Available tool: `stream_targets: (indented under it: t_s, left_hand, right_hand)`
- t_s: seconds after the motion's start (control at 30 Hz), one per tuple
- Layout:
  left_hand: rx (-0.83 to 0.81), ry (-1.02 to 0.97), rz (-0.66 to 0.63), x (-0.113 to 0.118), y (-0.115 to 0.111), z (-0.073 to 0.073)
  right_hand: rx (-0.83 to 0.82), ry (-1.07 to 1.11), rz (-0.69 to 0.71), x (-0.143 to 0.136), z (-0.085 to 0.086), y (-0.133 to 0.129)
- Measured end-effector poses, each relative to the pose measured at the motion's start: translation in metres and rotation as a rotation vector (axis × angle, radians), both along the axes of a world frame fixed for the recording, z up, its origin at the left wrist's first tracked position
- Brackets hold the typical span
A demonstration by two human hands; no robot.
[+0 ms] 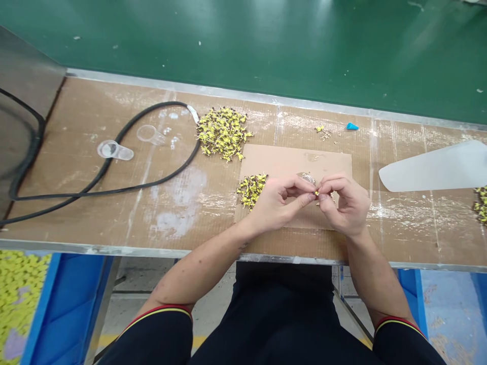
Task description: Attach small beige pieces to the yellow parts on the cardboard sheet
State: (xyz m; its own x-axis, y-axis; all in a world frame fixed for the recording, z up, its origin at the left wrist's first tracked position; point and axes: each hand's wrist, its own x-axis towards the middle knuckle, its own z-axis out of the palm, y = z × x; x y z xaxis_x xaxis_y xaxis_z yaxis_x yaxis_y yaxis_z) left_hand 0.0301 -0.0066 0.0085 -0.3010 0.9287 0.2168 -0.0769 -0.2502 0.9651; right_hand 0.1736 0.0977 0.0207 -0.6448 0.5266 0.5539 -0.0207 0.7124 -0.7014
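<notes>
Between the fingertips of my two hands is a tiny yellow and dark piece (316, 193). My left hand (283, 200) pinches it from the left, thumb and forefinger together. From the other side my right hand (344, 202) is closed at the same piece, fingertips nearly meeting the left ones. Both hands are over a flat cardboard sheet (292, 158). Beside my left hand lies a small pile of yellow and dark pieces (251, 190). A round clear dish (306, 177) and small pale bits are partly hidden behind my fingers.
A larger pile of yellow and dark pieces (223, 133) sits at the back. Leftward lie a looped black cable (144, 188) and two clear plastic scoops (122, 152). A blue cone (352, 126) and a white curved sheet (433, 167) are rightward. Blue bins (72, 299) stand below.
</notes>
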Motion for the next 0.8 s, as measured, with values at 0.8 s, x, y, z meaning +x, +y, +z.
stream_targets:
  t_s: [0.8]
  left_hand:
    - [0.345, 0.694, 0.331, 0.003, -0.002, -0.009]
  right_hand:
    - [-0.015, 0.007, 0.058, -0.004, -0.007, -0.002]
